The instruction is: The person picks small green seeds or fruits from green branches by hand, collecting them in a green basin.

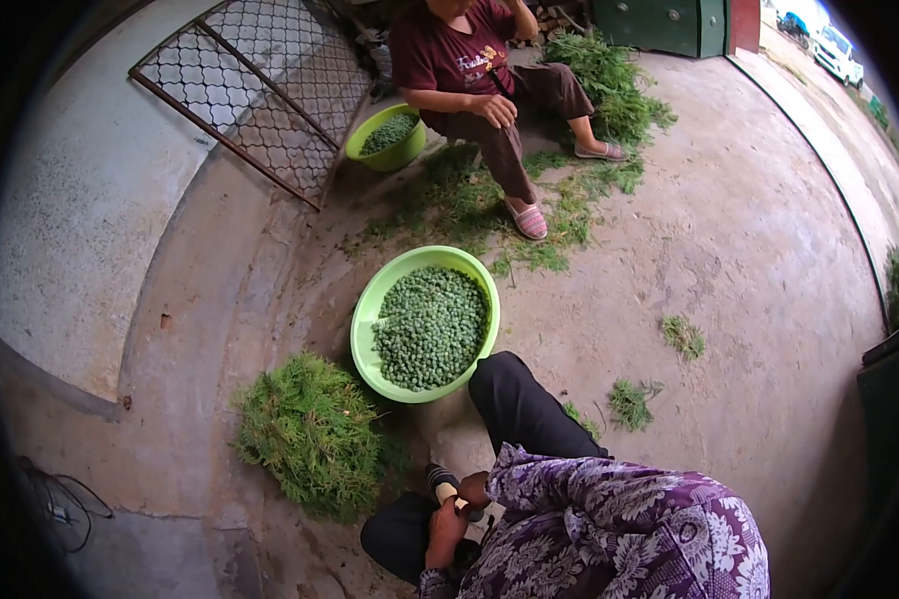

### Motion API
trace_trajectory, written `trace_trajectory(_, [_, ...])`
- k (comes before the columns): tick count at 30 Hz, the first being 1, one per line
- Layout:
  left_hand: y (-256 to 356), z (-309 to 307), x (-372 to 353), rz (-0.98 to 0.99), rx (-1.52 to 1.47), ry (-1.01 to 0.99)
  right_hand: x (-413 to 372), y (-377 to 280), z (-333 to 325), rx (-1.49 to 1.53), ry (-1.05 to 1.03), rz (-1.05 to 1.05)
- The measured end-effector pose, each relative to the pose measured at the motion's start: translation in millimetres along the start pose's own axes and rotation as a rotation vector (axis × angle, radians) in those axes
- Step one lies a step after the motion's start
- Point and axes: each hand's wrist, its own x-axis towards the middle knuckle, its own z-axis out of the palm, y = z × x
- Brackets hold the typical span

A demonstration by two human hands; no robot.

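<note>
Low between my knees, my left hand (pixel 447 531) is closed, its fingers drawn together against my right hand. Only part of my right hand (pixel 474 489) shows past the patterned sleeve, and its fingers are mostly hidden. Both are beside my foot in a striped shoe (pixel 436 475), close to a small pale patch (pixel 446 492) that I cannot identify. Whatever the hands hold is too small or covered to make out. Ahead of my knee stands a light green basin (pixel 363 334) holding many small green cones or berries (pixel 432 329). A heap of leafy evergreen sprigs (pixel 310 434) lies to its left.
Across from me sits a person in a maroon shirt (pixel 459 55), beside a smaller green basin (pixel 406 153) and piled green branches (pixel 604 85). A metal lattice gate (pixel 270 85) leans at the left. Loose sprigs (pixel 629 404) and a black cable (pixel 70 489) lie on the concrete floor.
</note>
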Motion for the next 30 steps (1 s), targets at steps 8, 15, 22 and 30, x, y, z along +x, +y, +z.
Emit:
trace_trajectory(8, [-2, 1, 0, 0.009, -0.022, 0.014, 4, 0, 0, -0.058, -0.101, 0.038])
trace_trajectory(15, [-5, 3, 0, 0.006, -0.011, 0.015, 6, 8, 12, -0.031, 0.014, -0.009])
trace_trajectory(22, [-6, 4, 1, -0.006, 0.011, 0.005, 12, 12, 17, -0.06, -0.013, 0.002])
trace_trajectory(30, [-5, 3, -1, -0.019, 0.019, 0.004, 9, 9, 14, -0.05, -0.01, 0.009])
